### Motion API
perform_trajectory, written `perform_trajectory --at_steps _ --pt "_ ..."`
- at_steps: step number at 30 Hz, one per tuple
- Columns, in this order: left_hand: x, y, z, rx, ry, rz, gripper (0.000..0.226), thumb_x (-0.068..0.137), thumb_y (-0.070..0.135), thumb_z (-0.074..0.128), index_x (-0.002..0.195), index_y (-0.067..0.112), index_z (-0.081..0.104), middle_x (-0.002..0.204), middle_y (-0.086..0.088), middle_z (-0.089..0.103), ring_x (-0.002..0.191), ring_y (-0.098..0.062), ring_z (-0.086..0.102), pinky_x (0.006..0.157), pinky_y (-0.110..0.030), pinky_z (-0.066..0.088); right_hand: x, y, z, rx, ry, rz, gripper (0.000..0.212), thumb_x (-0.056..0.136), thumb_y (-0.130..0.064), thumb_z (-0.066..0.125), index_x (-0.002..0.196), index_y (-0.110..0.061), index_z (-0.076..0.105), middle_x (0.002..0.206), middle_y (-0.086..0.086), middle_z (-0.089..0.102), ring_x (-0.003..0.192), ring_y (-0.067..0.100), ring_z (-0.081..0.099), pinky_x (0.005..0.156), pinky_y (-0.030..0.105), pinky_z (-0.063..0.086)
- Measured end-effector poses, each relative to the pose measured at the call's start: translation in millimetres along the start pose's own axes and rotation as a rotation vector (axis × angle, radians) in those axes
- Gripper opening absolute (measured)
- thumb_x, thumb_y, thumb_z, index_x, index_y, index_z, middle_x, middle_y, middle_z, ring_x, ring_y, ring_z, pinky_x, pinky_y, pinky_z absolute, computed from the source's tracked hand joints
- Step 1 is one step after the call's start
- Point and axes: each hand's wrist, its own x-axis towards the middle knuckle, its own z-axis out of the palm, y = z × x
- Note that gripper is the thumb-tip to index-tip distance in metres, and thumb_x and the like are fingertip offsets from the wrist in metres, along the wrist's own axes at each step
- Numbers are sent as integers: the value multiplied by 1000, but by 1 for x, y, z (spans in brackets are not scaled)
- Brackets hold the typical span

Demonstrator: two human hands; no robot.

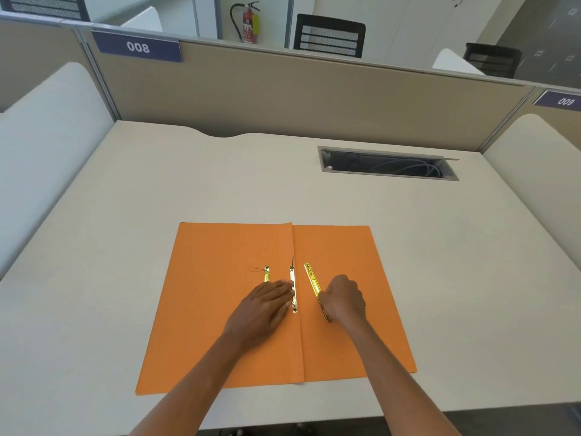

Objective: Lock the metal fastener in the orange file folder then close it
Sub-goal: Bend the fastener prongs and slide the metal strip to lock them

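Fingertips [287, 286] of my left hand [264, 305] lie flat and together, pressing down on the folder [220, 309] w/ the tips touching the center strip [293, 289] at the fold. Nothing gripped there, just a flat palm-down press. My right hand [344, 298] is curled shut around the near end of the loose bar [312, 280]; its fingers are tucked under, so I can't see exactly how they pinch it, but the bar runs out of the fist toward the far side, tilted a bit left. Its near tip pokes out below the fist.

3 brass pcs show in all: a short clip [266, 274] on the left flap, partly hidden by my left hand, w/ 2 thin prongs sticking out to its left; the center strip along the crease, w/ 1 thin prong standing up at its far end; and the bar in my right hand, over the right flap.

Folder lies open and flat on the desk [157, 184], both flaps down, near the front edge, right between my 2 forearms. Far right on the desk is a cable slot [388, 165] w/ its lid up, well apart from the folder. Behind the desk, a beige partition [283, 89] carries a "008" tag [138, 47].
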Motion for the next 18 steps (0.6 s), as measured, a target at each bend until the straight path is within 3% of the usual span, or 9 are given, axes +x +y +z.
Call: perform_trajectory --at_steps 4,8,12,18 --pt "0 -1 2 2 -10 -11 33 100 29 44 127 21 61 141 9 53 134 -8 42 110 -28 29 -18 18 4 -185 27 -105 27 89 -32 64 105 -11 59 110 7 62 100 28 61 70 29 41" --pt "0 -1 3 -5 -5 -9 34 99 29 42 126 20 62 140 8 54 133 -9 43 109 -28 29 -36 15 16 -254 112 -199 14 94 -15 54 107 -10 57 114 8 60 105 28 58 77 32 44" --pt "0 1 1 -14 2 -11 35 100 30 41 125 20 62 139 8 54 133 -9 44 109 -28 29 -36 9 15 -190 89 -140 17 92 -9 52 109 -8 54 117 11 58 107 31 57 80 34 44" --pt "1 1 1 -27 27 -8 33 100 30 42 122 21 64 137 9 57 131 -8 44 109 -26 28 -11 9 6 -36 -75 53 36 79 -23 67 110 -9 52 116 11 57 107 33 59 73 32 45"
